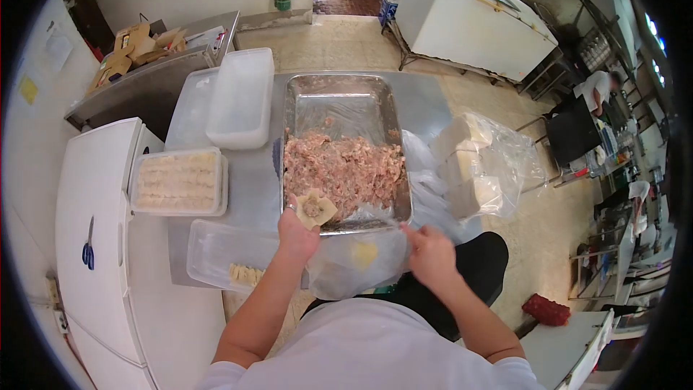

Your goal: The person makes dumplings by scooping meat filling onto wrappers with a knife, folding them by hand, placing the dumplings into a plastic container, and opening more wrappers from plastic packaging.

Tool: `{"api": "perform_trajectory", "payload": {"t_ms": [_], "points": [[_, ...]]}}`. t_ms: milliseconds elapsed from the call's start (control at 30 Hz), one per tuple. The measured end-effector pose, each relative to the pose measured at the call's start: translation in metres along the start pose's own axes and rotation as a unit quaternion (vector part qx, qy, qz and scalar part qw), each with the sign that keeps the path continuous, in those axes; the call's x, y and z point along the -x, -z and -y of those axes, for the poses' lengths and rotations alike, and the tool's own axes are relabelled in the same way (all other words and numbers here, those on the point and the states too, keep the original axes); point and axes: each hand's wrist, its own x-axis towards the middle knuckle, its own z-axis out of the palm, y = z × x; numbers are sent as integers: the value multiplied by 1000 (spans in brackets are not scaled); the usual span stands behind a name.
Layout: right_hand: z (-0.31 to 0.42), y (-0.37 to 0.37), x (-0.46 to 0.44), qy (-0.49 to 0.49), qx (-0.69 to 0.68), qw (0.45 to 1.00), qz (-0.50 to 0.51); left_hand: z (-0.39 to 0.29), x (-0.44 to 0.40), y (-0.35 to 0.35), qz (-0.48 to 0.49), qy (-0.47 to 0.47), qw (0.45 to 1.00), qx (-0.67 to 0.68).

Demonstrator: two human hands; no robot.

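Note:
On my left hand (298, 237) lies a dumpling wrapper (326, 209) with a small mound of meat filling (312, 208) at its middle, over the near left corner of a metal tray (290, 105). Ground meat mixture (346, 166) fills the tray's nearer part, over a plastic lining. My right hand (432, 254) is closed near the tray's near right corner. A thin, blurred thing seems to reach from it toward the tray; its kind cannot be made out. Below the tray, a clear plastic bag (339, 271) covers a yellowish piece.
Left are a tub of filled dumplings (178, 182), stacked plastic tubs (240, 101), and a long container (209, 249) with several dumplings. Bagged wrapper stacks (473, 162) stand right. A white fridge (97, 195) with scissors (89, 244) stands far left. Another person (595, 94) is far right.

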Motion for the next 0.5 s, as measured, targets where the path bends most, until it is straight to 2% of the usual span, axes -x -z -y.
{"api": "perform_trajectory", "payload": {"t_ms": [33, 100, 200, 300, 500], "points": [[-9, 9, -10, -38, 52, 997, 36, -1, 0, 1, 12, -1, 1000, 8], [-22, 20, -30, -51, 134, 988, 54, -2, 2, 0, 36, -5, 999, 21], [-31, 13, -51, -45, 187, 975, 110, 3, 5, 2, 53, 17, 998, -28], [-33, -1, -63, 6, 233, 959, 162, 17, -2, 10, 95, 26, 995, 31], [-17, 25, -73, 3, 221, 948, 230, 25, 4, 22, 99, 38, 993, 55]]}}
